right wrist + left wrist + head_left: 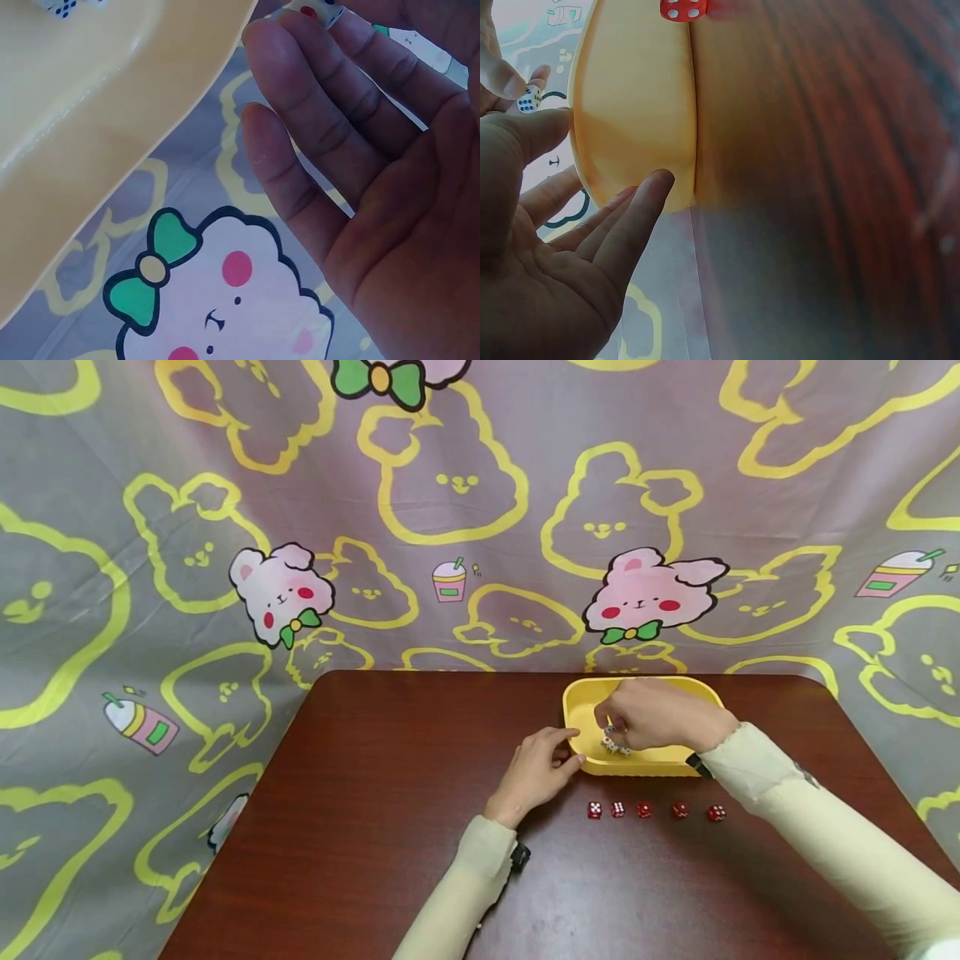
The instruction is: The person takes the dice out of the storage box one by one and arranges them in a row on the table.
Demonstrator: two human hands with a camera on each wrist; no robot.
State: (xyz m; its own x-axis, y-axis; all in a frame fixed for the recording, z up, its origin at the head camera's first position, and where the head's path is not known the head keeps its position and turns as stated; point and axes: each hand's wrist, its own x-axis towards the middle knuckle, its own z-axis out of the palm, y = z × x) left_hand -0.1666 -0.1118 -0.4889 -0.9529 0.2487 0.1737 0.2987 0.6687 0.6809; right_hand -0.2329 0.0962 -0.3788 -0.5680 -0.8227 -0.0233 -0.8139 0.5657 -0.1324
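Observation:
My right hand (652, 714) is over the yellow tray (588, 768), pinching a white die (529, 99) between thumb and fingers. In the right wrist view this die (324, 12) shows a red pip at the fingertips. Below it, a few more white dice (626, 750) lie on the tray floor, partly covered by the hand. At the tray's left end, my left hand (534, 772) touches the rim and outer wall with extended thumb and fingers. Several red dice stand in a row in front of the tray, among them one red die (644, 810) near the middle.
The dark brown wooden table (360, 827) extends left and forward of the tray. Behind it hangs a grey curtain (495, 560) with yellow outlined animals and pink rabbit heads, close to the table's back edge.

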